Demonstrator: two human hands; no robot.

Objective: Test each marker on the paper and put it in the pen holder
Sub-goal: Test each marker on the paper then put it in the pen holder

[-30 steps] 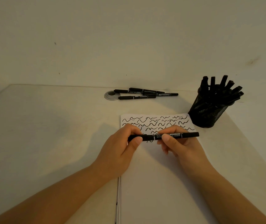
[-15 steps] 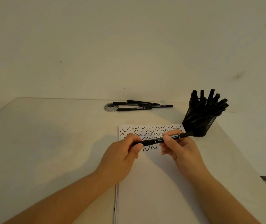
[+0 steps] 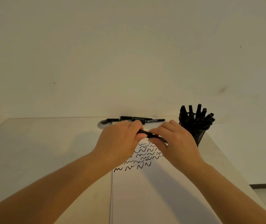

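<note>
A black marker [image 3: 148, 134] is held level above the white paper [image 3: 145, 191]. My left hand [image 3: 121, 141] grips its left end and my right hand [image 3: 174, 141] pinches its right part. Most of the marker is hidden by the fingers. Black wavy test lines [image 3: 143, 156] cover the paper's far part, below the hands. The black mesh pen holder [image 3: 195, 133] stands right of my right hand, filled with several black markers. Loose black markers [image 3: 137, 119] lie on the table behind the hands, near the wall.
A round grey grommet [image 3: 104, 123] sits in the table [image 3: 40, 151] left of the loose markers. The wall rises right behind the table. The table's right edge runs diagonally past the pen holder, with floor beyond it at lower right.
The camera tilted upward, so the table sits lower in view. Both hands lifted the marker away from the paper and moved closer together around it.
</note>
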